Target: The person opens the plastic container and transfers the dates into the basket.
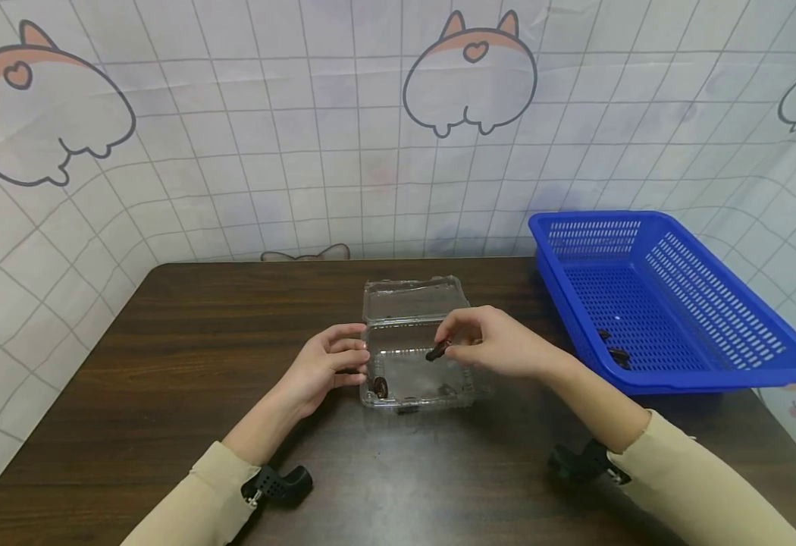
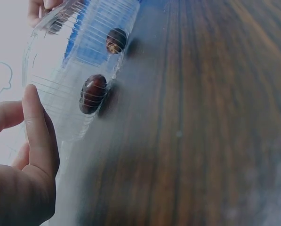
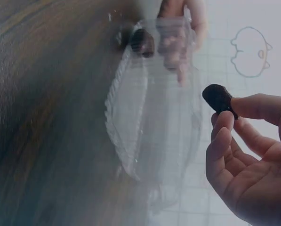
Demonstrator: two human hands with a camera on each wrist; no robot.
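Observation:
A clear plastic clamshell box (image 1: 412, 371) stands on the table with its lid (image 1: 412, 299) tipped back. My right hand (image 1: 500, 341) pinches a dark brown date (image 1: 437, 350) over the box, between thumb and fingertips; the right wrist view shows this date (image 3: 219, 99) sticking out past them. My left hand (image 1: 323, 368) touches the box's left wall with extended fingers. Inside, one date (image 1: 380, 387) lies in the front left corner. Through the wall, the left wrist view shows a glossy date (image 2: 93, 94) and another date (image 2: 116, 40) farther along.
On the right side of the table stands a blue slotted basket (image 1: 684, 383), with a few dates (image 1: 619, 356) near its left wall. A white cloth with a grid and cartoon print (image 1: 384, 167) hangs behind the dark wooden table (image 1: 186, 334).

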